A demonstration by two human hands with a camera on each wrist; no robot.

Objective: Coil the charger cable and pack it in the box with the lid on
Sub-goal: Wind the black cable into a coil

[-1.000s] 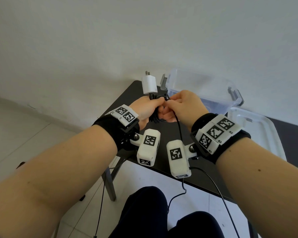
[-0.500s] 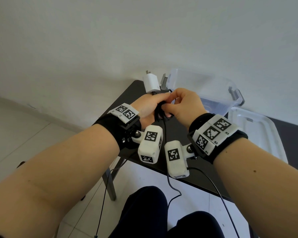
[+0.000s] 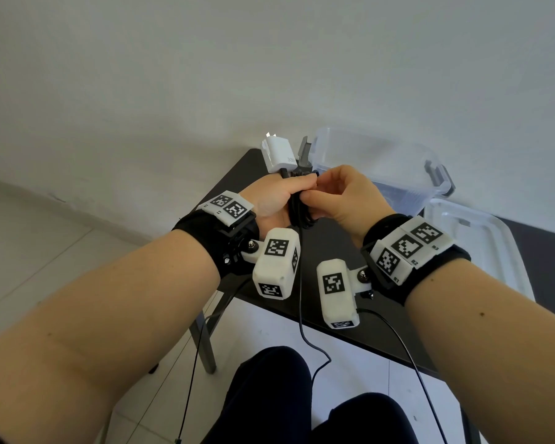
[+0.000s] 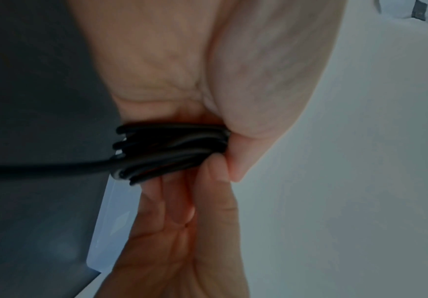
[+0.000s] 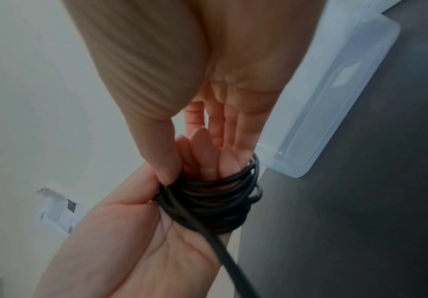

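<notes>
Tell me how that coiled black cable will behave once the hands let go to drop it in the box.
The cable looks thin and floppy: its uncoiled tail hangs limp off the table edge. The loops, gripped by the left hand and pinched by the right hand, will probably spring loose when released. The white charger plug likely drags that end down.

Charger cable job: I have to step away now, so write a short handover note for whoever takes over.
Left hand: grips the black cable coil, white charger sticking up above it.
Right hand: pinches the cable at the top of the coil.
Box: open on the table; lid lies beside it.
Done: several loops wound.
Left: wind in the loose tail hanging off the table edge, put the bundle in the box, fit the lid.
</notes>
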